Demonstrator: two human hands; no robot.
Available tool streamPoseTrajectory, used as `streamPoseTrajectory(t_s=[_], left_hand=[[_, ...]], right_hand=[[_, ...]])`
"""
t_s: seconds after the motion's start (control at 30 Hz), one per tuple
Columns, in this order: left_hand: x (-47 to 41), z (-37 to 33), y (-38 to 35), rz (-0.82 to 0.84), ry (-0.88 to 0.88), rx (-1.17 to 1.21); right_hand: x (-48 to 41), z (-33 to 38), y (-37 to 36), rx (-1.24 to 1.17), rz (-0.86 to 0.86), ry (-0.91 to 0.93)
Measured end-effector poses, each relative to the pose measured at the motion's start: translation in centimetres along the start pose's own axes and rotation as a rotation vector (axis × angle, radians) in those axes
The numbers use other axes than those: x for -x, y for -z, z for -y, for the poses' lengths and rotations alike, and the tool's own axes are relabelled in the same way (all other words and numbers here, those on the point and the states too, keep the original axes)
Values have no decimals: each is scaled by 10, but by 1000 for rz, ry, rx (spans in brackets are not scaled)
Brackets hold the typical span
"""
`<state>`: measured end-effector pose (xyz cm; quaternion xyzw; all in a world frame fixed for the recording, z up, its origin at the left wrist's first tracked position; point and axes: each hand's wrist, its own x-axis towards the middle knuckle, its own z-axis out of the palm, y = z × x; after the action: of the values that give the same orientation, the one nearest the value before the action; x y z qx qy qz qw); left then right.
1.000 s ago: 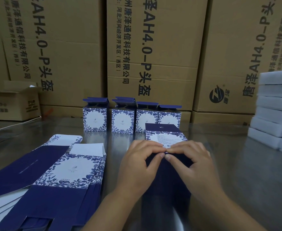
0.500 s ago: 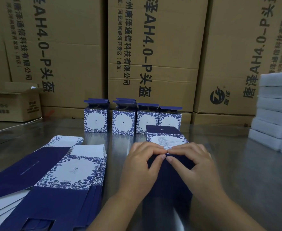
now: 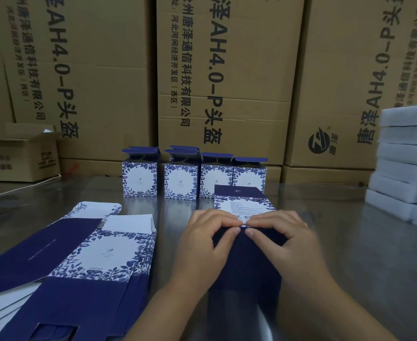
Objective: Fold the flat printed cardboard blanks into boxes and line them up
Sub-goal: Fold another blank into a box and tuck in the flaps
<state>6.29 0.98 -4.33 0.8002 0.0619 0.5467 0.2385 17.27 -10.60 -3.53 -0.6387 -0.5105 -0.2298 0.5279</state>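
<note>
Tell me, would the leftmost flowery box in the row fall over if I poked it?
The leftmost box is thin printed card with its lid open, so likely very light. It stands on a shiny metal table, so a poke may slide or tip it.

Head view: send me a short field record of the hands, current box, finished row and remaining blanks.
left hand: pinches the fold edge of the box in work
right hand: pinches the same edge, next to the left hand
box in work: lying on the table, not yet stood up
finished boxes: four visible in a row, upright, top flaps open
flat blanks: stacked at left
</note>
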Motion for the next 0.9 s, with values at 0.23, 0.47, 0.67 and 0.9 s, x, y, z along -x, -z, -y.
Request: streamPoseTrajectory(t_s=[0.23, 0.47, 0.67, 0.9], left_hand=[[-5, 10, 8, 3, 99, 34], [-4, 10, 7, -8, 109, 57], [-3, 10, 5, -19, 105, 66], [-1, 10, 6, -1, 117, 59]], right_hand=[[-2, -4, 3, -37, 27, -12], [2, -4, -1, 31, 4, 9], [1, -5, -1, 41, 7, 51], [1, -5, -3, 59, -10, 63]])
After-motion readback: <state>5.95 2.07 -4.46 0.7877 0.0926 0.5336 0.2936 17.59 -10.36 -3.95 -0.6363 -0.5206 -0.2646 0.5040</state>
